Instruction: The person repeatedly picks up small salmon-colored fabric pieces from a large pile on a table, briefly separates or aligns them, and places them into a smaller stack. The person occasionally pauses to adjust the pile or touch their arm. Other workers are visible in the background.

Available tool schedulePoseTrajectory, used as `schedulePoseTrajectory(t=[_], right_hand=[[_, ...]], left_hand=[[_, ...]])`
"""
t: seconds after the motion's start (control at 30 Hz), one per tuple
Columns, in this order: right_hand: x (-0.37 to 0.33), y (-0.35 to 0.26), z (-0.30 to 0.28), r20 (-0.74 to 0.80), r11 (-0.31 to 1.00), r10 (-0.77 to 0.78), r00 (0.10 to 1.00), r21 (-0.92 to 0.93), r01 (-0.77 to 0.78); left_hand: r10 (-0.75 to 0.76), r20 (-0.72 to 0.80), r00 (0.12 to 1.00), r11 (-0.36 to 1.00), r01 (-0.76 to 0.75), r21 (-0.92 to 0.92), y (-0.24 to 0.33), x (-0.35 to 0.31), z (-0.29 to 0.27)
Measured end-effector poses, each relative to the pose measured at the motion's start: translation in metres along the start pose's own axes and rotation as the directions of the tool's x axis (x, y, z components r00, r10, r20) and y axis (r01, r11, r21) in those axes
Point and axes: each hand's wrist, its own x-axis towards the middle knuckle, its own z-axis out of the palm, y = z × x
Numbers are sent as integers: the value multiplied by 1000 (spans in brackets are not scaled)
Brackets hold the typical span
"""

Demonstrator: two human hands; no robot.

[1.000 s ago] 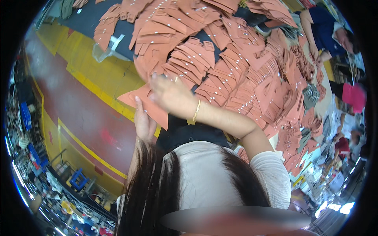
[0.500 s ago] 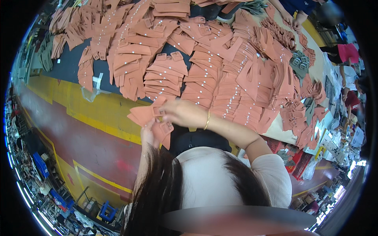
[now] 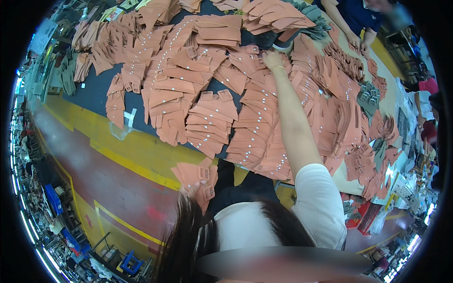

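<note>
My left hand [image 3: 192, 189], low and close to my body, grips a small fan of salmon-coloured leather pieces [image 3: 188, 172]. Two covered buckles [image 3: 204, 173] show on them. My right arm stretches across the table, and my right hand [image 3: 272, 60] is at the far middle of the piles. Its fingers are curled at the edge of a salmon buckled leather piece [image 3: 252, 50]; the fingertips are partly hidden. Overlapping rows of salmon leather pieces [image 3: 211, 118] with small white tags lie between my two hands.
A dark-topped table [image 3: 96, 96] carries many more salmon piles. Grey-green buckled pieces [image 3: 368, 94] lie at the right. Across the table, a co-worker's hands [image 3: 359, 46] handle pieces at the far right. A red crate [image 3: 365, 218] stands below the table's right side.
My right hand has left the pieces held before me and reached far across the table to the back piles. My left hand still holds its pieces, slightly lower in view.
</note>
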Motion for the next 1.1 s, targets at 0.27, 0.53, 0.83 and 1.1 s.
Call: schedulePoseTrajectory(t=[0.27, 0.53, 0.83, 1.1], right_hand=[[59, 31, 48, 201, 999, 31, 979, -38, -24], [4, 33, -40, 111, 785, -217, 970, 611, 106], [-193, 52, -94, 384, -632, -347, 856, 579, -516], [-315, 32, -189, 250, -613, -461, 852, 604, -509]], left_hand=[[-55, -93, 994, 995, 47, -88, 6, -4, 17], [-124, -67, 990, 979, 133, 154, 11, -5, 14], [101, 372, 923, 251, -386, 888, 23, 28, 61], [49, 561, 826, 67, -563, 823, 23, 54, 141]])
